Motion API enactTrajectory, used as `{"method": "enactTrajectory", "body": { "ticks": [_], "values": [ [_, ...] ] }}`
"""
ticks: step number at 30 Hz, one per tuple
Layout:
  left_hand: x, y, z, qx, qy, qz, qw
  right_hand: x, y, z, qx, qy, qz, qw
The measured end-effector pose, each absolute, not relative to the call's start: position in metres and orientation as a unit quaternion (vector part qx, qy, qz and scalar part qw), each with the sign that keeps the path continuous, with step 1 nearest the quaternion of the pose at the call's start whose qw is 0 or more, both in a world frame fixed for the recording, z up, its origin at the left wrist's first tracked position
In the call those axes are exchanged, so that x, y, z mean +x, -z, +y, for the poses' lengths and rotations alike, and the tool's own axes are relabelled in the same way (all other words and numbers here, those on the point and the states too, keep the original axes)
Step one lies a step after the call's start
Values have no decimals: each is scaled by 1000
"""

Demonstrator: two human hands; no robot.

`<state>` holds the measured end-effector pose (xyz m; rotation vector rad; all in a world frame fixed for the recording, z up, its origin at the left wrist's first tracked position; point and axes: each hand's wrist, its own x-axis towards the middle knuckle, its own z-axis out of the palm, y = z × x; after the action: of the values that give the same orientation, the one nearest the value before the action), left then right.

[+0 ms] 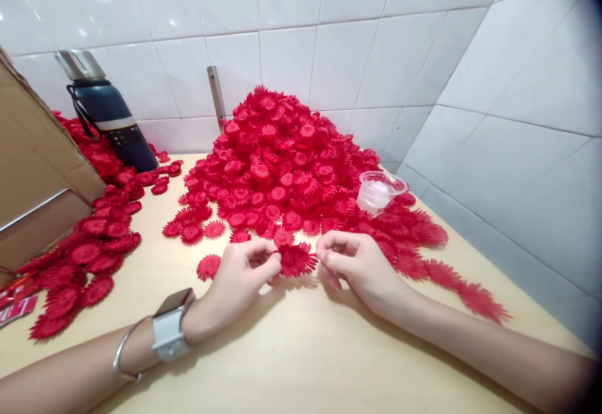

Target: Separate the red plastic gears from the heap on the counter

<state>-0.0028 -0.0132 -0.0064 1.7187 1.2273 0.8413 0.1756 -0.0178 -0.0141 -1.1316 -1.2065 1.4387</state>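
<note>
Between thumb and fingers, my left hand [249, 266] pinches the left edge of a red fringed flower piece [297, 260], held just above the table. My right hand [352, 263] is at the piece's right edge, thumb and forefinger pressed together near the petal tips. Whatever those right fingertips grip is too small to make out. Right behind both hands rises a big heap of similar red flower pieces [282, 163]. One loose red flower piece [209, 267] lies beside my left hand.
A clear plastic cup [376, 194] with something whitish inside sits at the heap's right side. More red flower pieces [87, 252] spread along the left, by a cardboard box [37, 150] and a dark blue bottle [113, 119]. White tiled walls [291, 56] bound the table [291, 351].
</note>
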Motion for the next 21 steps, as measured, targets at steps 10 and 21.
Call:
{"method": "enactTrajectory", "body": {
  "ticks": [10, 21],
  "values": [
    [-2, 8, -19, 687, -343, 508, 391, 176, 16, -21, -425, -607, -502, 446],
    [0, 1, -27, 791, -270, 426, 347, 170, 13, -29, -431, -579, -591, 360]
  ]
}}
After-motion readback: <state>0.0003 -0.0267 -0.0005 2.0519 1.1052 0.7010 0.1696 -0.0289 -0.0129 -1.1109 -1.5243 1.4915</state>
